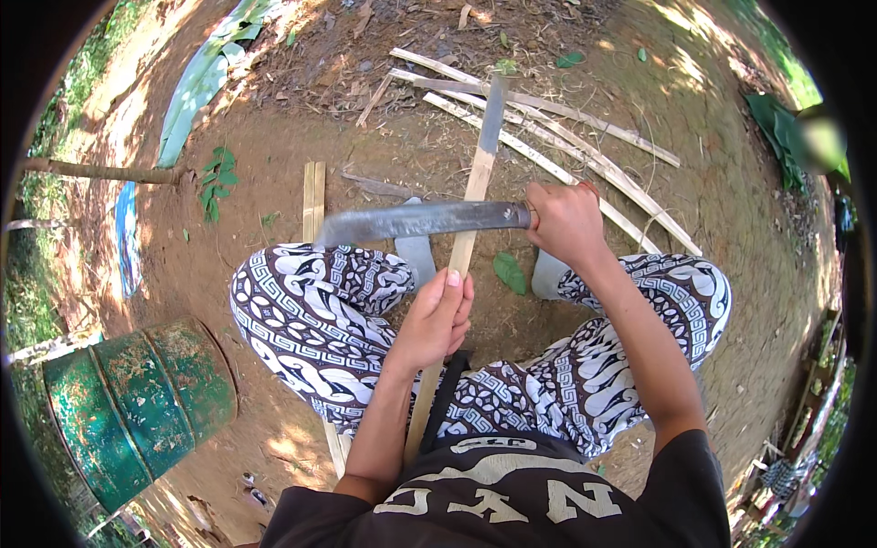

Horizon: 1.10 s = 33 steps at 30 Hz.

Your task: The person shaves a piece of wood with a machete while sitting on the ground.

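My right hand is closed round the handle of a machete, whose broad grey blade points left. The blade lies across a pale wooden strip, which has a darker grey far end. Whether the edge bites into the wood, I cannot tell. My left hand grips this strip below the blade, thumb along its top. The strip's near end runs down past my left forearm toward my shirt. It slants up between my bent knees, away from me.
Several long pale strips lie crossed on the dirt ahead to the right. Another strip lies by my left knee. A rusty green drum lies at the left, below a thin tree trunk. A green leaf is between my feet.
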### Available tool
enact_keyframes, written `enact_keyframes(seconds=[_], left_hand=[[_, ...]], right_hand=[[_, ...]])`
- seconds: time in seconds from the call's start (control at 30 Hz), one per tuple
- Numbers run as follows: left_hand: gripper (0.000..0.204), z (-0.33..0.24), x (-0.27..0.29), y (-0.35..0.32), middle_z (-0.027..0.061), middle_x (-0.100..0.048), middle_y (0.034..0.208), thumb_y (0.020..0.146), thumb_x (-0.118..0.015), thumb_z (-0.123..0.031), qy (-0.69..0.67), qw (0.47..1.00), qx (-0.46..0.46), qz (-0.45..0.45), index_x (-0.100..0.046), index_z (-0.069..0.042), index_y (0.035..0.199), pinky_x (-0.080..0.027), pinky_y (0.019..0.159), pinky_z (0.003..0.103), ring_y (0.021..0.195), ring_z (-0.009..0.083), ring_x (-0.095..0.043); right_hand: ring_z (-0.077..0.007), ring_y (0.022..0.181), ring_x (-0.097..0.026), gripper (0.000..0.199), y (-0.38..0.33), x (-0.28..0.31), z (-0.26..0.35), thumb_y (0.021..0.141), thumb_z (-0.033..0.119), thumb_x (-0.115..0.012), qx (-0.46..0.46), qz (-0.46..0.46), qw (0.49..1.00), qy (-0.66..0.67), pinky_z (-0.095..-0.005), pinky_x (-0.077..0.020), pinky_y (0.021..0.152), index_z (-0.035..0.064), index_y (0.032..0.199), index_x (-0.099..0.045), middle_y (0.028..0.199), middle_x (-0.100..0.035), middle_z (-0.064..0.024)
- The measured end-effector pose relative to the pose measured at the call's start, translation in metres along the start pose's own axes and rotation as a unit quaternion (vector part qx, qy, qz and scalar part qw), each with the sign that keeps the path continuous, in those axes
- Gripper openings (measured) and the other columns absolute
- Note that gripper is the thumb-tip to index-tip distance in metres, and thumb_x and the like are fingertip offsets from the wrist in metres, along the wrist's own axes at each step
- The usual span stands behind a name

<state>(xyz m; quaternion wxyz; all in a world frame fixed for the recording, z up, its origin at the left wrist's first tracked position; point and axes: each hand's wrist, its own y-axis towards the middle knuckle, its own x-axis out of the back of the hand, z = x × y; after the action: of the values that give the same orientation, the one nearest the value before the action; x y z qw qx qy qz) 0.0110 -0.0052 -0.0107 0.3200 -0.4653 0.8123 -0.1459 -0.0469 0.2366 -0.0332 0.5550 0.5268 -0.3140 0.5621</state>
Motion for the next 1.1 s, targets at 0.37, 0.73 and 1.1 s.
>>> enact_keyframes(seconds=[0.37, 0.73, 1.1], left_hand=[[0.040, -0.003, 0.006, -0.001, -0.0017, -0.038, 0.059, 0.109, -0.031, -0.038, 0.024, 0.998, -0.035, 0.051, -0.050, -0.004, 0.100, -0.033, 0.035, 0.023, 0.039, 0.0072, -0.036], [0.064, -0.010, 0.015, 0.019, 0.0117, -0.070, 0.087, 0.108, -0.024, -0.049, 0.202, 0.967, -0.087, 0.127, -0.060, 0.002, 0.116, -0.053, 0.068, 0.028, 0.073, 0.0144, -0.065], [0.050, -0.040, -0.012, 0.033, 0.0194, -0.067, 0.102, 0.106, -0.042, -0.037, 0.048, 0.981, -0.128, 0.138, -0.045, 0.004, 0.135, -0.056, 0.060, 0.028, 0.072, 0.0195, -0.069]], right_hand=[[-0.0224, 0.046, -0.051, 0.031, 0.023, 0.000, -0.022, 0.085, 0.019, -0.065, -0.368, -0.025, 0.870, 0.328, -0.0399, -0.0433, 0.051, 0.0018, 0.061, -0.060, 0.052, -0.053, -0.0078], [-0.0061, 0.040, -0.037, 0.020, 0.007, 0.021, 0.019, 0.093, 0.014, -0.066, -0.338, 0.045, 0.542, 0.768, -0.0258, -0.0351, 0.040, 0.0015, 0.104, -0.055, 0.055, -0.041, 0.0050], [-0.0046, 0.041, -0.037, 0.013, 0.003, 0.043, 0.012, 0.090, 0.012, -0.068, -0.415, -0.021, 0.614, 0.671, -0.0244, -0.0308, 0.040, 0.0017, 0.095, -0.062, 0.056, -0.044, 0.0062]])
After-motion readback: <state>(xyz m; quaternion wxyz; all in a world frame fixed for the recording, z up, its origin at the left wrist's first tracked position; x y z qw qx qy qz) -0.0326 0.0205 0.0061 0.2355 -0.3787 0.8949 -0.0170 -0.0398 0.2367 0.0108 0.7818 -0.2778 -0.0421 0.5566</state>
